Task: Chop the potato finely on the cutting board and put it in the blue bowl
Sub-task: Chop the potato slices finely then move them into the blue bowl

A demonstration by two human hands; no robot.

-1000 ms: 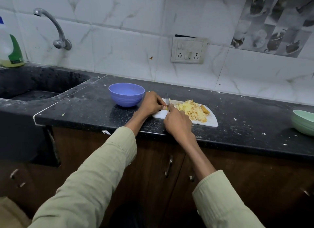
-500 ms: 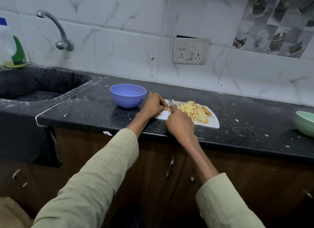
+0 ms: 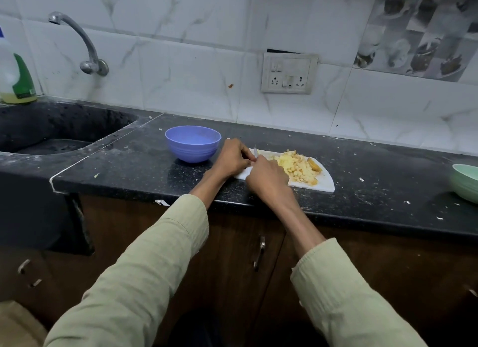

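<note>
Curling inward at the near left corner of the cutting board point(image 3: 324, 185), the fingers of the left hand point(image 3: 232, 157) are bent tight over something too small and hidden to name. The right hand point(image 3: 267, 178) meets it knuckle to knuckle, its fingers closed round a knife point(image 3: 255, 151) of which only a thin grey sliver of blade rises between the two hands; the handle is covered. Just right of the hands, the chopped potato point(image 3: 297, 165) lies heaped in small, pale yellow, ragged cubes, with a longer orange-tinged strip at its far right edge. The board beneath is white, smooth and rounded at its right end. Left of the hands, close beside the board, stands the blue bowl point(image 3: 192, 143), matte plastic with faint ribs round its wall. All rest on a black speckled stone countertop point(image 3: 129, 165) scattered with pale crumbs. Pale green sleeves cover both forearms.
</note>
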